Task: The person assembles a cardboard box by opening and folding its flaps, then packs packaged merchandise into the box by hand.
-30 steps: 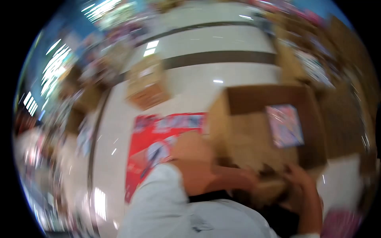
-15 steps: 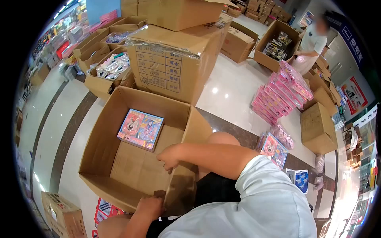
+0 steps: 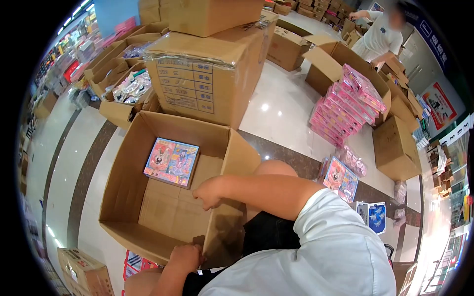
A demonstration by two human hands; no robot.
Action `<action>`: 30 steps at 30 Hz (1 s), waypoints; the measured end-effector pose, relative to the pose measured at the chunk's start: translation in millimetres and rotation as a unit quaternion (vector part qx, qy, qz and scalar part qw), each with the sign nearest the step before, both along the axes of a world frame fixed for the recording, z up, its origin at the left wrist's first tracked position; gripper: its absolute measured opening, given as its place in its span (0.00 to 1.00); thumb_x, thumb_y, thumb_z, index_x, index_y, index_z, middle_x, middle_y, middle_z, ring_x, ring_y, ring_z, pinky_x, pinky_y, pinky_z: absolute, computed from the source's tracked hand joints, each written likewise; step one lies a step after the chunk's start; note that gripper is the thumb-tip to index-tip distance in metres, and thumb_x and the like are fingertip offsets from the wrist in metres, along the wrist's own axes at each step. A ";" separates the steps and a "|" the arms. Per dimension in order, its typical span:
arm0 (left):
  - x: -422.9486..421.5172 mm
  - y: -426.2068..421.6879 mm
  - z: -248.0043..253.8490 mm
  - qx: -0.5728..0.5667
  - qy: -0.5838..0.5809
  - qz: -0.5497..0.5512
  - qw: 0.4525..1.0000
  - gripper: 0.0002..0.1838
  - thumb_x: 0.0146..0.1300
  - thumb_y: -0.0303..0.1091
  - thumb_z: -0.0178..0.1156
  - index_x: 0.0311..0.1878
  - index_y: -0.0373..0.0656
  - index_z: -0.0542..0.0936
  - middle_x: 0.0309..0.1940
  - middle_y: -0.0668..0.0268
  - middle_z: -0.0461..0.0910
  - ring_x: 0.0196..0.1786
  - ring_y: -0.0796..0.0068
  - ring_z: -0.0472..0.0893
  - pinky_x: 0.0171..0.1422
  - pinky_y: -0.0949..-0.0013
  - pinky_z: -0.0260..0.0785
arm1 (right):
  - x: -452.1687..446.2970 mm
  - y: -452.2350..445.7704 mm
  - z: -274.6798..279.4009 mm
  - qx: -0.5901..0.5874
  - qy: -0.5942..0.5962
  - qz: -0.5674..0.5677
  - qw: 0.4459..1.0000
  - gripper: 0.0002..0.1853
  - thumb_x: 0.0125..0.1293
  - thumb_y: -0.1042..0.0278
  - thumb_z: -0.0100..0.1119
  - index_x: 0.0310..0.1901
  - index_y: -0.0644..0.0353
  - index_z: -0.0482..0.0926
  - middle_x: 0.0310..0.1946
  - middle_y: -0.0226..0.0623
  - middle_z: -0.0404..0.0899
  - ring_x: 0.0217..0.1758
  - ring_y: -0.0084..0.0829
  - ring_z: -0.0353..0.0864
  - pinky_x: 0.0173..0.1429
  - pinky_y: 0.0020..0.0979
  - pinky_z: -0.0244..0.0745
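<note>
An open cardboard box [image 3: 118, 185] stands before me, with a colourful boxed set [image 3: 172, 162] decorated with cartoon figures lying flat against its far-left inner side. My right hand [image 3: 209, 193] reaches over the box's right wall, its fingers curled together above the inside, near the boxed set but apart from it. Nothing shows between those fingers. At the near edge of the box, my left hand [image 3: 186, 257] is closed on the rim; its fingertips are partly hidden in shadow.
A large taped carton [image 3: 197, 74] stands behind the box. Pink packages [image 3: 343, 108] are stacked at the right, nearer than a co-worker [image 3: 380, 37] beside an open carton [image 3: 321, 64]. More boxed sets [image 3: 338, 178] lie right of my arm. A closed carton [image 3: 84, 274] sits lower left.
My view has swung round from the blurred earliest frame. Since the middle frame, the co-worker has raised an arm and the carton beside them has shifted. My hands have barely moved.
</note>
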State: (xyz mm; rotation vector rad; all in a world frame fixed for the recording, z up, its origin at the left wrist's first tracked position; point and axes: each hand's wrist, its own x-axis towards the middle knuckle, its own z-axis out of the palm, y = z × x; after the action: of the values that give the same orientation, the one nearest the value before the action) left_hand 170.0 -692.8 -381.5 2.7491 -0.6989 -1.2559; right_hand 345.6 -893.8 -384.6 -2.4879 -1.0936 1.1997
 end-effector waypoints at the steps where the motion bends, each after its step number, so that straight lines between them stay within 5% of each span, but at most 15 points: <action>1: 0.5 -1.3 1.7 0.000 0.001 -0.001 1.000 0.21 0.62 0.53 0.65 0.44 0.44 0.84 0.43 0.57 0.86 0.49 0.55 0.85 0.52 0.51 0.75 | 0.0 -0.6 -1.3 -0.003 0.000 0.001 1.000 0.36 0.60 0.52 0.64 0.68 0.59 0.71 0.51 0.46 0.84 0.56 0.46 0.82 0.59 0.44 0.76; 6: -0.2 -1.8 2.7 -0.030 -0.017 0.030 0.999 0.22 0.61 0.56 0.65 0.39 0.43 0.85 0.37 0.53 0.86 0.44 0.49 0.85 0.51 0.50 0.76 | -0.1 -3.0 -6.2 0.007 -0.003 0.000 1.000 0.36 0.60 0.52 0.64 0.68 0.60 0.71 0.51 0.46 0.84 0.56 0.46 0.82 0.59 0.43 0.76; 11: 2.6 -4.2 2.0 -0.009 -0.001 0.039 0.999 0.24 0.61 0.56 0.65 0.42 0.42 0.84 0.42 0.52 0.85 0.48 0.49 0.84 0.54 0.49 0.75 | -1.0 -6.1 8.6 0.004 0.009 -0.005 1.000 0.35 0.60 0.53 0.63 0.68 0.60 0.71 0.42 0.43 0.86 0.50 0.44 0.84 0.55 0.43 0.77; 14: 0.2 -2.8 -0.5 -0.007 -0.008 0.031 0.999 0.25 0.62 0.55 0.65 0.46 0.41 0.82 0.45 0.52 0.85 0.51 0.51 0.84 0.56 0.51 0.74 | -2.2 -6.0 7.9 0.011 0.009 -0.004 1.000 0.37 0.59 0.50 0.67 0.67 0.63 0.73 0.56 0.48 0.82 0.58 0.46 0.81 0.58 0.45 0.77; 16: -0.4 -2.3 -1.2 -0.011 -0.021 0.019 1.000 0.25 0.63 0.55 0.64 0.49 0.41 0.81 0.46 0.52 0.85 0.52 0.53 0.84 0.57 0.52 0.75 | -2.4 -5.8 5.6 0.004 0.000 0.006 1.000 0.35 0.60 0.53 0.63 0.68 0.60 0.71 0.40 0.42 0.86 0.49 0.44 0.84 0.53 0.43 0.77; 17: -0.1 -2.9 -1.1 -0.010 -0.010 0.027 1.000 0.25 0.63 0.55 0.64 0.50 0.41 0.81 0.46 0.52 0.85 0.52 0.53 0.84 0.57 0.52 0.75 | -2.5 -5.8 3.0 0.005 0.000 0.007 1.000 0.35 0.60 0.53 0.63 0.68 0.60 0.71 0.40 0.42 0.86 0.49 0.44 0.84 0.53 0.43 0.77; 30: -2.0 -2.3 -4.9 -0.022 -0.003 0.034 0.999 0.28 0.63 0.55 0.64 0.54 0.40 0.79 0.48 0.52 0.85 0.55 0.53 0.83 0.60 0.50 0.73 | -3.5 -5.4 -1.6 -0.005 0.013 -0.016 1.000 0.37 0.60 0.53 0.66 0.69 0.59 0.70 0.56 0.48 0.82 0.60 0.47 0.80 0.62 0.43 0.74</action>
State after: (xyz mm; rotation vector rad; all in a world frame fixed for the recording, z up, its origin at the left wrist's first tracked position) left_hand 168.0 -695.1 -386.4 2.7180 -0.6182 -1.2062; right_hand 342.2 -899.3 -386.3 -2.4800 -1.0405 1.2292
